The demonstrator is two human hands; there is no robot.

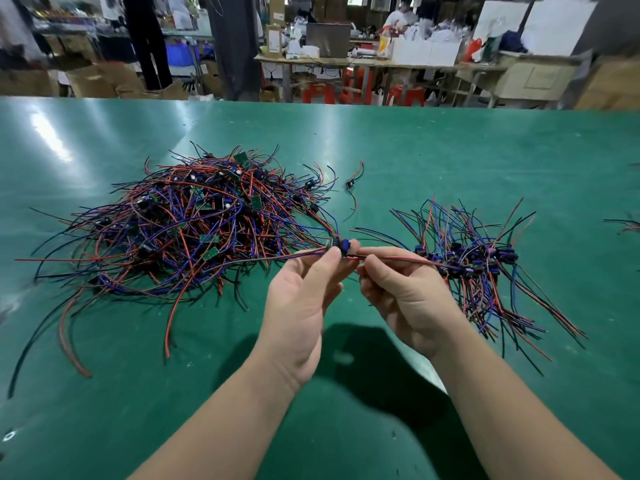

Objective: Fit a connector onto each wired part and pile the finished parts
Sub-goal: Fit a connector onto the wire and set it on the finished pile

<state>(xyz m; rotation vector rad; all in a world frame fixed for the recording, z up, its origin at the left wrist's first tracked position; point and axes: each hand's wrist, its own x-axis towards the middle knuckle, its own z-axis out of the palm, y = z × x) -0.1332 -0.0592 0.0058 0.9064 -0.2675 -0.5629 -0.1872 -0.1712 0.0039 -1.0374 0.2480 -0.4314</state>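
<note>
Head view: the left hand (304,299) pinches a wired part (335,242) at its blue connector (347,244), raised above the green desk (450,150) between two piles. The right hand (405,296) pinches the part's wires just right of the connector. The part lies roughly level, long axis left to right. Its wires trail left towards the big pile (194,223) and right over the small pile (478,265). Fingertips cover much of the connector, so its seating cannot be told. A stray part (350,183) lies farther back, apart. Another bundle (628,226) is cut off at the right edge.
</note>
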